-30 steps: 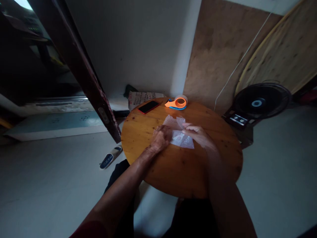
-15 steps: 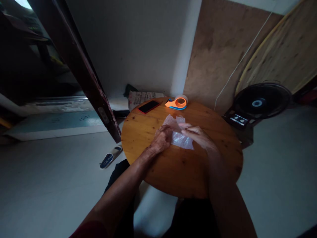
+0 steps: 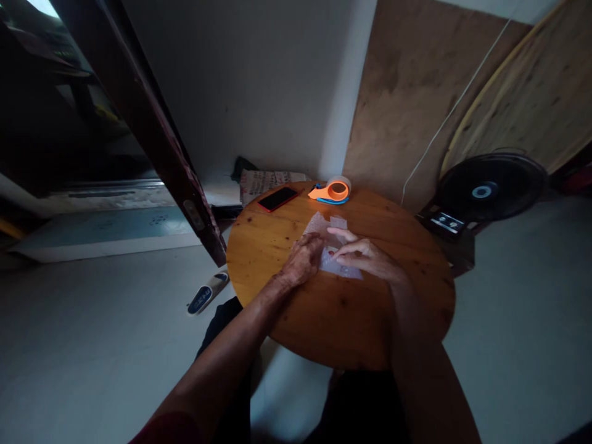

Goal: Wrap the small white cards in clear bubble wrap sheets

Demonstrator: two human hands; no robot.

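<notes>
A clear bubble-wrap piece [image 3: 340, 269] lies on the round wooden table [image 3: 333, 308], near its middle. My left hand [image 3: 303, 259] rests on the wrap's left edge with its fingers curled down, pressing it. My right hand [image 3: 363, 254] lies over the wrap from the right, fingers stretched out flat towards the left hand. Most of the wrap is hidden under both hands; a corner [image 3: 319, 223] shows behind them.
An orange tape dispenser [image 3: 332, 192] and a red-cased phone [image 3: 277, 198] sit at the table's far edge. A black fan [image 3: 490, 188] stands on the floor at right, a slipper [image 3: 207, 293] at left. A dark wooden beam [image 3: 152, 135] leans left; boards lean against the wall.
My right hand has moved left across the bubble wrap and flattened onto it, covering more of it. My left hand has stayed on the wrap's left edge.
</notes>
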